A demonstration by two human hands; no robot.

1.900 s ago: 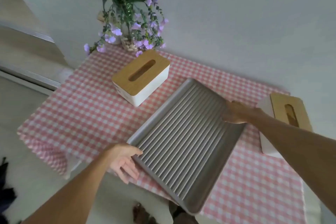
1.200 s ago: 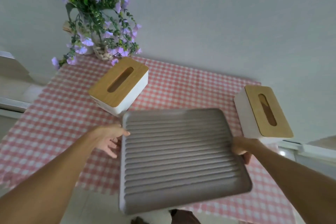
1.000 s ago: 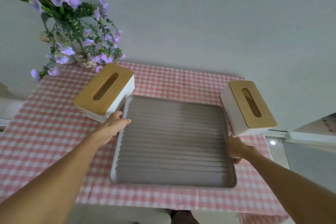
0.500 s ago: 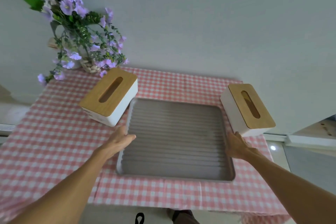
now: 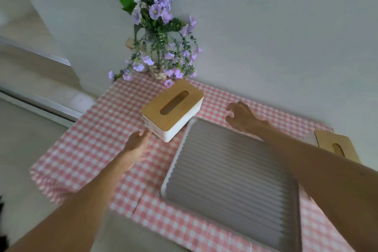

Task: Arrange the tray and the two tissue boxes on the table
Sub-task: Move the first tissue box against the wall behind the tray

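A grey ribbed tray (image 5: 229, 178) lies flat on the pink checked tablecloth (image 5: 106, 129). A white tissue box with a wooden lid (image 5: 172, 109) stands at the tray's far left corner. My left hand (image 5: 137, 144) hovers just short of that box's near left corner, fingers apart, holding nothing. My right hand (image 5: 242, 117) reaches over the tray's far edge to the right of the box, fingers spread and curled, empty. The second tissue box (image 5: 335, 146) sits at the right edge, partly hidden behind my right forearm.
A vase of purple flowers (image 5: 159, 51) stands at the back of the table against the white wall, just behind the left tissue box. The table's left and near edges drop to the floor.
Both hands have let go of the tray, which now rests on the table. They have moved up and left toward the left tissue box, and my view has swung left.
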